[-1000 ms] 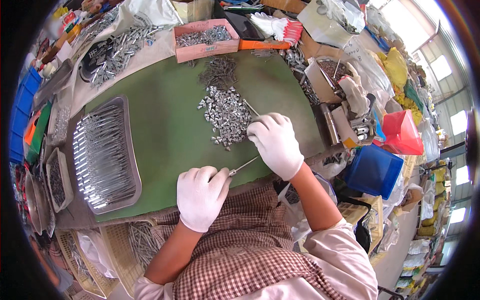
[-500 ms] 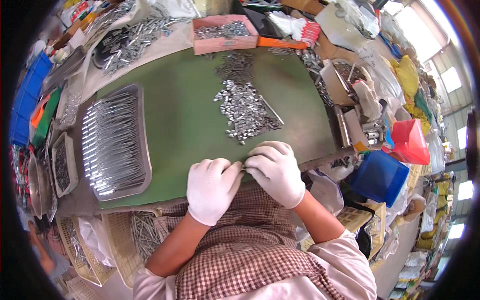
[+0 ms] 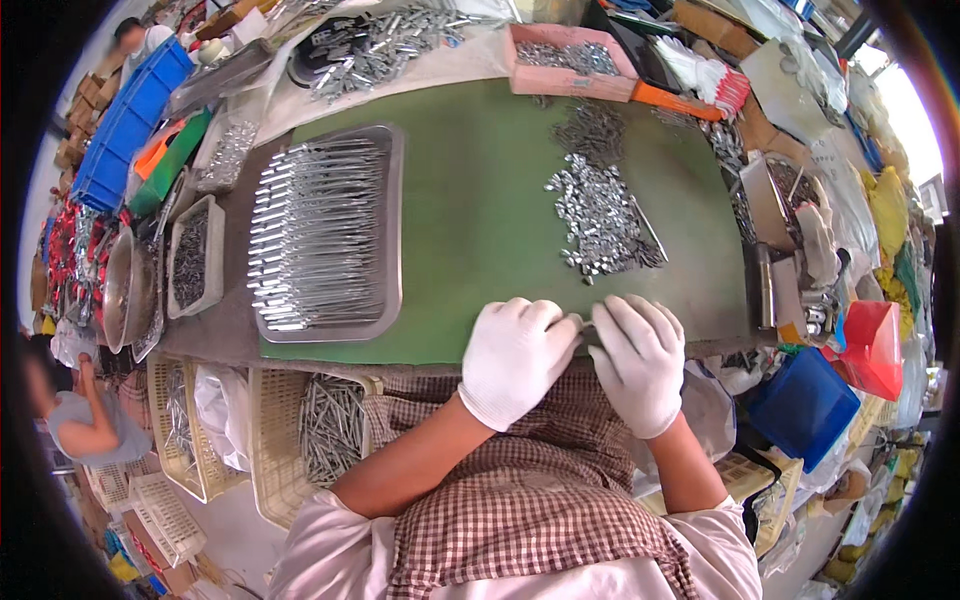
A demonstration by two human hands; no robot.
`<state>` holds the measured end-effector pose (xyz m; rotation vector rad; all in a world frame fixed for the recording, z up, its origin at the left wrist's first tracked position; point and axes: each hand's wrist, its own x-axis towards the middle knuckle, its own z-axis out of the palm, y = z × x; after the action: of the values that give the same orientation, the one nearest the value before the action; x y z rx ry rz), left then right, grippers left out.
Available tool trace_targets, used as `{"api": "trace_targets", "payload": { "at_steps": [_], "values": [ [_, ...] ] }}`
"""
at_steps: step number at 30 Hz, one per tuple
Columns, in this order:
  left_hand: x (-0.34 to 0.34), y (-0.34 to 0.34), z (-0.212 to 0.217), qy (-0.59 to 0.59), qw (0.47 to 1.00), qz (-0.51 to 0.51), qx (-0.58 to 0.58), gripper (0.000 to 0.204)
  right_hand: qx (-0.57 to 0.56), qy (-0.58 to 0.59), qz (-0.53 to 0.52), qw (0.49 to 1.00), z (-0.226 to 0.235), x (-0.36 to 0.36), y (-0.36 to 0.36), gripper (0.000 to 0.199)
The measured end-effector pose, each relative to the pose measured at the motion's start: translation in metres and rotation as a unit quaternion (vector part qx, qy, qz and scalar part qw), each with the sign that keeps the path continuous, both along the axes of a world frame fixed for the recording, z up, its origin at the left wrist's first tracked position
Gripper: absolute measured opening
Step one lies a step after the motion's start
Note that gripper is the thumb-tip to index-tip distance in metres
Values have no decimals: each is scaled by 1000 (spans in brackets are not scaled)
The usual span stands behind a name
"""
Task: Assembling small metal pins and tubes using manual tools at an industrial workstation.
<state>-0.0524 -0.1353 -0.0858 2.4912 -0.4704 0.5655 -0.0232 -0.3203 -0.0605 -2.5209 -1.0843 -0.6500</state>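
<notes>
Both my hands wear white knitted gloves and meet at the near edge of the green work mat [image 3: 470,250]. My left hand [image 3: 518,362] is closed, thumb and fingertips pinched together. My right hand [image 3: 640,362] faces it with bent fingers, its fingertips at the same spot. A sliver of a small grey metal piece [image 3: 588,324] shows between the fingertips; the gloves hide most of it. Just beyond the hands lies a heap of small shiny metal parts [image 3: 595,215], with one thin metal rod [image 3: 650,232] beside it. Darker small metal pieces [image 3: 590,130] lie behind the heap.
To the left, a metal tray [image 3: 392,240] holds rows of slim metal rods. A pink box [image 3: 575,82] of metal parts stands at the back. Blue [image 3: 805,405] and red [image 3: 875,350] plastic bins sit at right. Crates [image 3: 270,440] stand below the left table edge; another person [image 3: 95,425] is far left.
The view has swung left, so the table and things on it appear farther right. My hands stay together at the mat's edge; my right fingers look a little straighter.
</notes>
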Motion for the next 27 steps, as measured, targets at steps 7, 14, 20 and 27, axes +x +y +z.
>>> {"api": "trace_targets", "payload": {
  "at_steps": [7,14,20,27],
  "values": [
    [1,-1,5,1,1000,13,4,16,-4,5,-13,1000,-3,-3,-4,39],
    [-1,-4,4,-4,1000,9,1,21,86,-11,-101,991,5,-8,-18,43],
    [1,-9,10,9,1000,15,-4,22,217,38,-203,954,-26,18,-38,29],
    [5,-18,11,-17,997,9,68,9,222,42,-227,947,-30,17,-38,23]
  ]
}}
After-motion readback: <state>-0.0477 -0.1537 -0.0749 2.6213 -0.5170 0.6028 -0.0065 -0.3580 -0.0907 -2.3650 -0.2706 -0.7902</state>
